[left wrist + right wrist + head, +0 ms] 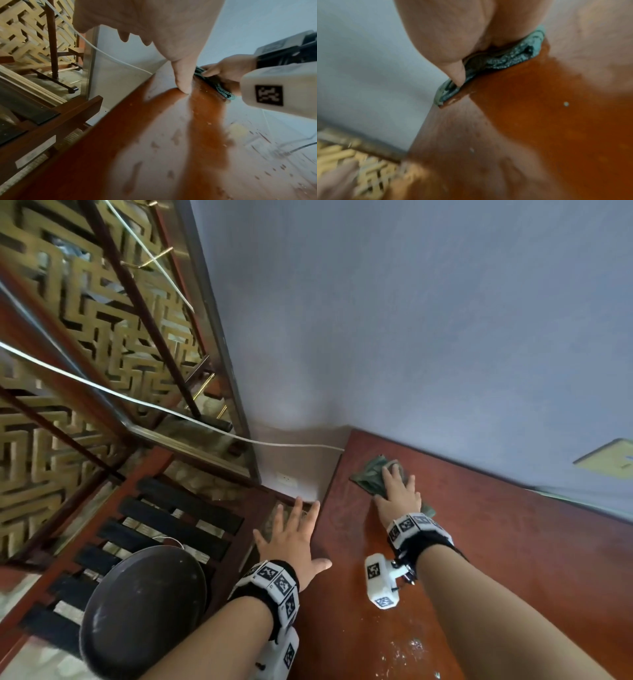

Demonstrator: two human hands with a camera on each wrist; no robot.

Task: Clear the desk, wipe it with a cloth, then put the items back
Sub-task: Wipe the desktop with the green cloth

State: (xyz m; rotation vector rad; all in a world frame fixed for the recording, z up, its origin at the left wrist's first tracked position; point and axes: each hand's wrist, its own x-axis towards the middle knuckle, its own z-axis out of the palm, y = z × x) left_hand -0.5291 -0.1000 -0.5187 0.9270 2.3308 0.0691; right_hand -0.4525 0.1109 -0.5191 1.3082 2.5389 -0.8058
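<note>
The table (496, 542) is a reddish-brown wooden surface set into a room corner, its far edge against a pale blue-grey wall (411, 320). The wood is glossy and carries pale specks and smears, densest near the front edge in the head view and across the right part of the left wrist view. A green cloth (371, 474) lies flat on the table near the far left corner, close to the wall. The right hand (399, 496) rests palm-down on the cloth, fingers straight and spread, pressing it to the wood; the right wrist view shows the thumb tip on the cloth's crumpled edge. The left hand (293, 539) is flat and spread at the table's left edge, holding nothing; the left wrist view shows its thumb tip touching the wood. The two hands are apart, the left nearer the front. Both wrists carry bands with black-and-white marker tiles and a white camera housing. A white cable (171, 412) runs from the left of the room to the wall at the table's corner. Left of the table stands a dark red wooden frame with black slats (178, 525), and a dark rounded object (144, 607) rests over it. Behind these, a gold fretwork screen (85, 337) fills the left side. A pale yellow plate (606, 462) sits on the wall at right.
</note>
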